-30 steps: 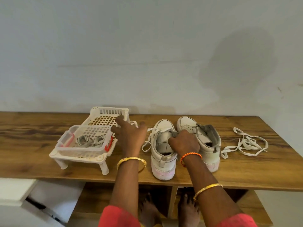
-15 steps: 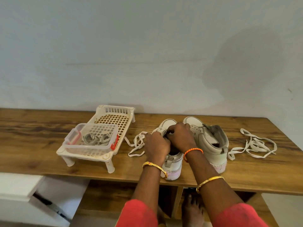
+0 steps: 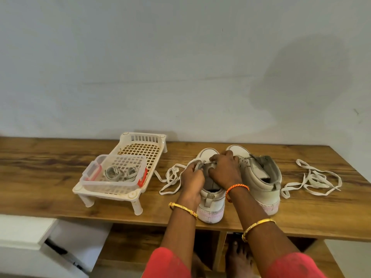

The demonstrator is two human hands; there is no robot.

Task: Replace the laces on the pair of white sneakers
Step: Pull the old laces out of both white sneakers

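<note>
Sneakers sit side by side on the wooden tabletop [image 3: 60,163], heels toward the person. Left sneaker [image 3: 210,199] is under both hands; right sneaker [image 3: 261,177] stands just beyond the right hand's knuckles, its eyelets apparently bare. Left hand [image 3: 191,178] has fingers curled, pinching a strand of the lace [image 3: 170,177] at the shoe's throat. Right hand [image 3: 224,171] lies over the tongue, fingers bent around the same lace near the upper eyelets; exact contact is hidden by the knuckles. Slack of that lace trails off to the outside of the left fingers in loose loops on the wood. A second, removed lace [image 3: 313,179] lies well clear of the right hand, past the right sneaker. Beyond the left fingers, a clear container [image 3: 114,173] holding coiled laces rests on a white slotted rack [image 3: 140,145]. Judgement: this reads as unthreading the old lace from the left sneaker. Risks: the trailing loops could knot or snag at an eyelet if pulled hard; an uneven tug could drag the shoe, whose heel sits near the table edge, off toward the bare feet below; old and fresh laces could be confused if heaped together.
</note>
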